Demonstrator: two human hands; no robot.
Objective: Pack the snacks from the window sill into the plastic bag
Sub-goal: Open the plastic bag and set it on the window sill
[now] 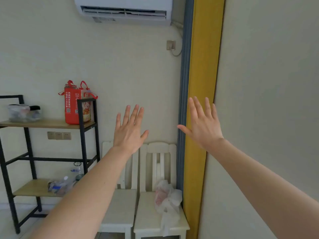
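Note:
Both my arms are stretched out in front of me at chest height. My left hand [129,128] is spread flat with straight fingers, back toward me, and holds nothing. My right hand [202,123] is spread the same way, in front of a yellow and grey curtain [202,80], and holds nothing. A crumpled translucent plastic bag [166,197] with something pink inside lies on the seat of the right white chair [150,219], below my hands. No window sill and no loose snacks are in view.
A second white chair [120,209] stands left of the first. At the left is a black metal shelf rack [86,135] carrying a red tote bag [76,104], a clear plastic box [24,112] and bottles [60,185]. An air conditioner [124,9] hangs on the wall above.

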